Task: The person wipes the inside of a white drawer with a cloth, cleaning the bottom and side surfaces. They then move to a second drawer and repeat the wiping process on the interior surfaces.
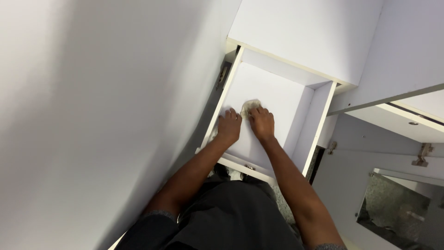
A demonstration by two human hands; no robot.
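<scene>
Both forearms reach down into the open white drawer (296, 104), where the left hand (230, 127) lies flat, fingers released, bracing near the left wall, while the right hand (262, 122) presses its grip onto a crumpled pale cloth (249, 106) mid-floor, apparently for wiping.

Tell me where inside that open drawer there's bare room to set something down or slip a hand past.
Bare floor lies in the far part of the drawer, between the back wall and the small cloth. A strip also runs between the right hand and the right side wall. The near-left part is crowded: the left hand rests there, close beside the right, whose fingers touch the cloth.
</scene>
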